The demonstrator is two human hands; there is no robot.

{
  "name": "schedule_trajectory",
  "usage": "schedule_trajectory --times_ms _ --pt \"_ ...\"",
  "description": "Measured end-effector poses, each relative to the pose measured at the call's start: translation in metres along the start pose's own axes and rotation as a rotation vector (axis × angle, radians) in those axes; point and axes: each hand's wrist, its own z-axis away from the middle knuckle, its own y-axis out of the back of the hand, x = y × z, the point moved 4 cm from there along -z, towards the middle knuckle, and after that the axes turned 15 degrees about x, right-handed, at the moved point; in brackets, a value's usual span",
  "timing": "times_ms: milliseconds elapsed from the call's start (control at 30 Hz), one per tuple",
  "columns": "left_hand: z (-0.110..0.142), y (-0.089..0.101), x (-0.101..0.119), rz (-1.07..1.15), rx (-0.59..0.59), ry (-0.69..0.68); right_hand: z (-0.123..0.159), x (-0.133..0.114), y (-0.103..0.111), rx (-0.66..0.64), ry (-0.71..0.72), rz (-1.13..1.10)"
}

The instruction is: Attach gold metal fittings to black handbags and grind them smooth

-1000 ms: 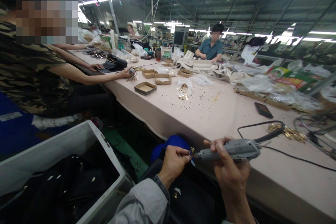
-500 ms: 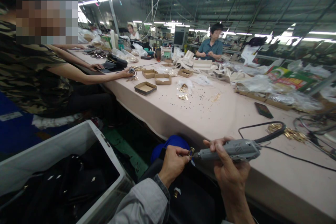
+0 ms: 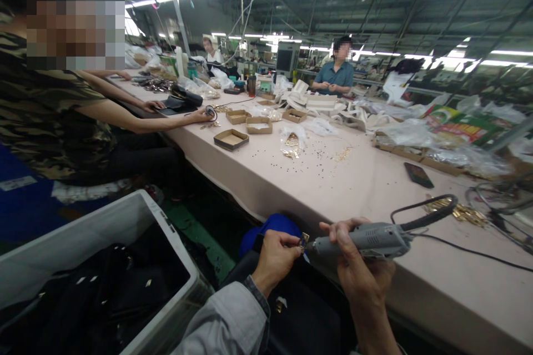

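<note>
In my left hand [image 3: 277,258] a small gold metal fitting [image 3: 305,241] is pinched between thumb and fingers. My right hand [image 3: 362,272] is wrapped round a grey electric screwdriver [image 3: 370,239], held nearly level with its tip pointing left. The tip is at the fitting; whether it touches cannot be made out. A black cord [image 3: 433,212] loops from the tool's rear. Below my hands lies a dark bag-like piece [image 3: 306,316] across my lap, with a gold fitting [image 3: 278,306] and a white scrap on it.
A grey bin [image 3: 189,266] of black goods stands at left. The pink-covered table [image 3: 362,177] bears small boxes [image 3: 231,140], gold parts [image 3: 470,213], scattered dark screws and a phone [image 3: 418,175]. A co-worker in camouflage [image 3: 50,116] sits at left; another person [image 3: 335,75] works across the table.
The rear of the screwdriver has dipped slightly and its cord loop has shifted right. My left hand stays nearly still with the fitting.
</note>
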Motion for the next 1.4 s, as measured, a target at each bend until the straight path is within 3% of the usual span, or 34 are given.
schedule_trajectory --times_ms 267,500,767,1167,1400 --pt "0.002 -0.002 0.005 0.041 -0.082 -0.038 0.005 -0.003 0.000 -0.049 0.073 0.118" --pt "0.001 -0.003 -0.001 0.061 -0.068 -0.035 0.011 -0.003 -0.009 -0.113 0.199 0.189" --pt "0.003 -0.003 0.000 0.066 -0.018 0.042 0.011 -0.001 -0.018 -0.121 0.174 0.142" --pt "0.001 -0.008 -0.005 0.060 0.001 0.047 0.012 0.014 -0.015 -0.313 0.128 0.214" --pt "0.006 -0.007 -0.010 0.120 -0.004 0.078 -0.006 -0.021 -0.019 -0.181 0.121 0.027"
